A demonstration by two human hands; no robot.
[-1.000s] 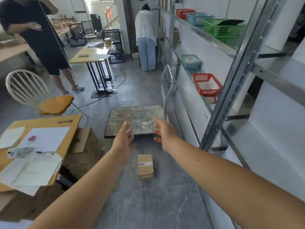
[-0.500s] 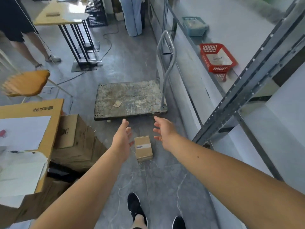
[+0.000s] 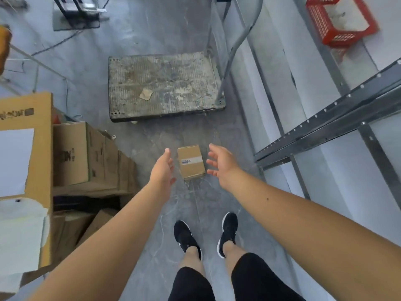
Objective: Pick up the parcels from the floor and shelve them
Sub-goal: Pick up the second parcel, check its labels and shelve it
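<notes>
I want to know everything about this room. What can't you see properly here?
Head view only:
- Label on the parcel: print too small to read.
- Red basket: blurred, cut off by the top edge.
- Cart wheels: hidden under its deck.
- Big box: cut off by the left edge.

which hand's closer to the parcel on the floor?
Left, narrowly. The left hand is just off the left edge of the parcel; the right hand flanks its right side with a slightly wider gap. Neither touches.
</notes>
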